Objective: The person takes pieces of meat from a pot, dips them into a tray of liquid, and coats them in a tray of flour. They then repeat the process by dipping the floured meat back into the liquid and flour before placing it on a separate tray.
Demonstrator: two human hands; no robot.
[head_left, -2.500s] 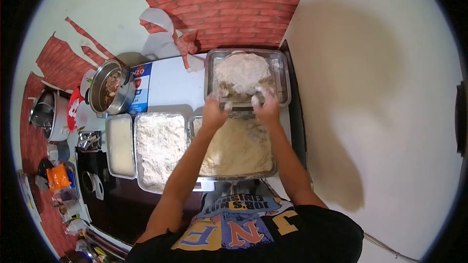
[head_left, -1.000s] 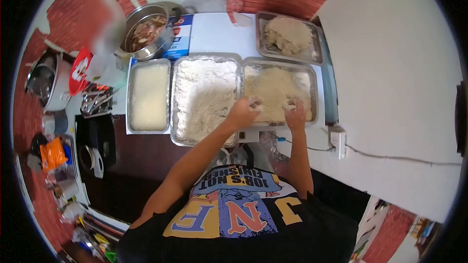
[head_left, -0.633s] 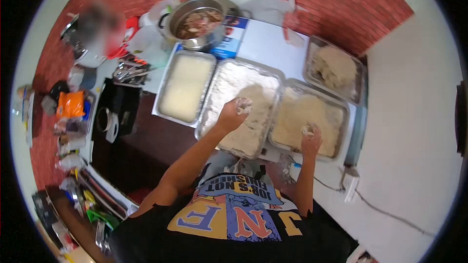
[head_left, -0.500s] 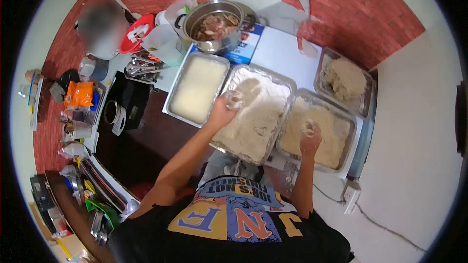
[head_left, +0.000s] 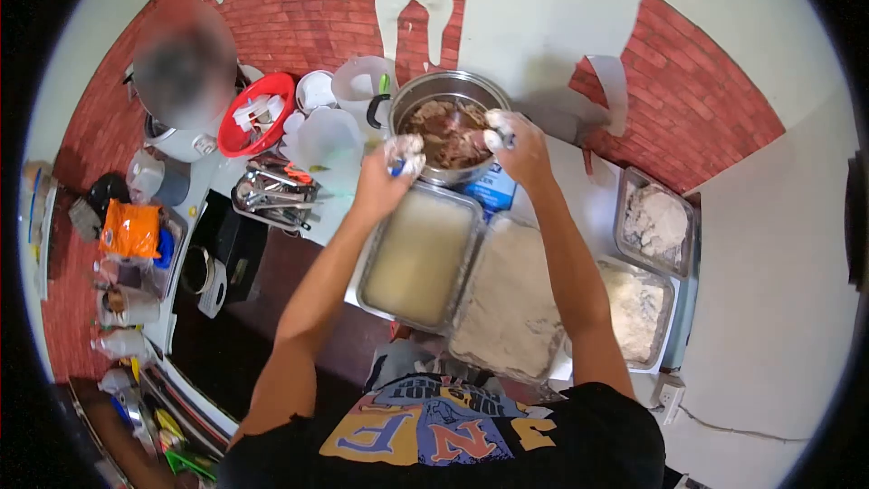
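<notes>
My left hand (head_left: 387, 174) is at the near-left rim of a steel pot (head_left: 434, 87), fingers curled but apart and coated in white flour. My right hand (head_left: 520, 149) is at the pot's right rim, its floury fingertips over the edge, also bent and apart. I see nothing held in either hand. Inside the pot lie brown, wet-looking meat pieces (head_left: 444, 131). Just below my left hand is a tray of pale, cloudy liquid (head_left: 421, 258). A tray of flour (head_left: 507, 299) lies beside it, partly behind my right forearm.
A tray with crumbly coating (head_left: 638, 312) and one with pale clumps (head_left: 654, 222) stand at right. A blue box (head_left: 491, 188) lies under the pot. Left of it are plastic containers (head_left: 326, 140), a red basin (head_left: 281, 91) and a utensil tray (head_left: 272, 195).
Both hands have left the flour and crumb trays and moved up to the pot. The view has shifted, so the pot and trays appear lower.
</notes>
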